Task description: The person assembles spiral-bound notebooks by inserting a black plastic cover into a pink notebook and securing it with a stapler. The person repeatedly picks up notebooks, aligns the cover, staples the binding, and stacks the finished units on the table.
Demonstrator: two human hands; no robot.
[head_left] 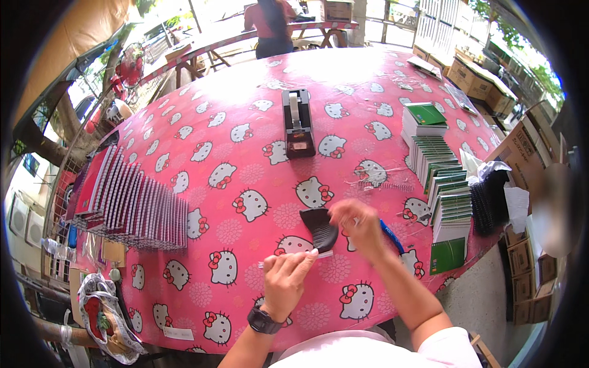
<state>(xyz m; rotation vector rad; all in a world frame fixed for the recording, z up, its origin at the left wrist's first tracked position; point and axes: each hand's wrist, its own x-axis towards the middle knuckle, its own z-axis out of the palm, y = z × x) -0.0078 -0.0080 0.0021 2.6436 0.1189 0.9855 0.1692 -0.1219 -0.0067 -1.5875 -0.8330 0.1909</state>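
Observation:
My left hand [285,277], with a dark watch on its wrist, is closed at the table's near middle. Its thumb and fingers pinch the pale lower edge of a black curved piece with ribbed lines [321,229]; its exact kind is unclear. My right hand [358,224] is by the piece's upper right side, its fingers curled and smeared by motion; whether they grip anything does not show. Close to the right forearm lies a blue curved item [391,237], partly hidden. A loose spiral coil [386,186] rests farther off.
A black tape dispenser [299,126] stands mid-table. Stacked spiral notebooks [138,202] rise at the left, and a row of green-covered notebooks [432,175] runs along the right. Black coils [489,202] lie beside them. Another person [270,27] is at a far table.

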